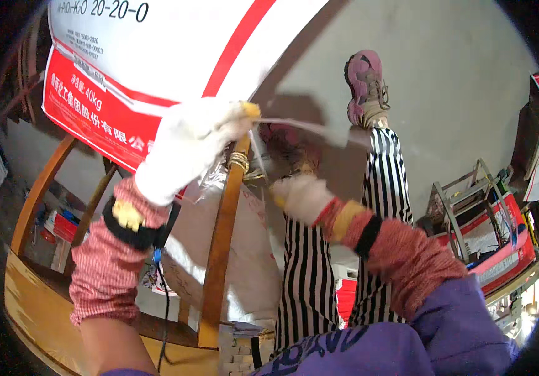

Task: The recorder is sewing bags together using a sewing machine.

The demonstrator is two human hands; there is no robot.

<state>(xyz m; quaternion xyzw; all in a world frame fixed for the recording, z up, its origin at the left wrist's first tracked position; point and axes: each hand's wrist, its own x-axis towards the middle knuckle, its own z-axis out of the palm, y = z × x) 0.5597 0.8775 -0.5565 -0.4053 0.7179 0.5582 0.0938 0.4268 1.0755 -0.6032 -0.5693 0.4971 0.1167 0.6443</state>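
My left hand [197, 138], in a white glove with yellow fingertips, is closed on a thin whitish strand [297, 125] at the top of a wooden post [224, 250]. One length of the strand trails to the right, blurred by motion. Another drops from the left fingertips toward my right hand [304, 197]. That hand, gloved the same way and slightly blurred, has its fingers pinched together at the strand's lower part. Tan twine [239, 161] is wound round the post just below my left hand, its loose ends sticking out.
A large white and red printed sack [156, 62] fills the upper left, behind my left hand. Wooden chair-like framing [37, 200] stands at the left. My legs in striped trousers [307, 269] stretch ahead over the grey floor [457, 69]. A metal frame [470, 200] sits at the right.
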